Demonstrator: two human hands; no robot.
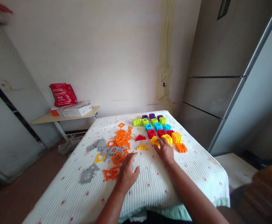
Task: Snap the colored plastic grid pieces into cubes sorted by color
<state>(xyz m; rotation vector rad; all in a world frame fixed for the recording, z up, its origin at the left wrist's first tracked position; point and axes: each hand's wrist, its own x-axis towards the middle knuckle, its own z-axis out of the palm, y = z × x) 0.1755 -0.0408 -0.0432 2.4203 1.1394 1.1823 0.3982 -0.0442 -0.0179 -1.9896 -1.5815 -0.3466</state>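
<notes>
My right hand (165, 151) reaches over the table with its thumb and fingers at a yellow interlocking-piece block (154, 141), which they partly cover. My left hand (127, 170) hovers nearer to me with fingers and thumb apart, holding nothing. It is beside a spread of loose orange notched pieces (122, 138) and grey notched pieces (110, 151). Between the loose pieces and the blocks lie a flat yellow piece (142, 147) and a flat red piece (140, 137). Other yellow blocks (177, 137) and an orange block (181, 147) stand to the right of my right hand.
Rows of red (151, 133), blue (158, 126), green (137, 122) and purple (152, 116) blocks stand farther back on the cloth-covered table (147, 186). A yellow ring-like piece (99, 158) lies left. A side table (42, 119) holds a red bag (62, 95). A refrigerator (210, 93) stands right.
</notes>
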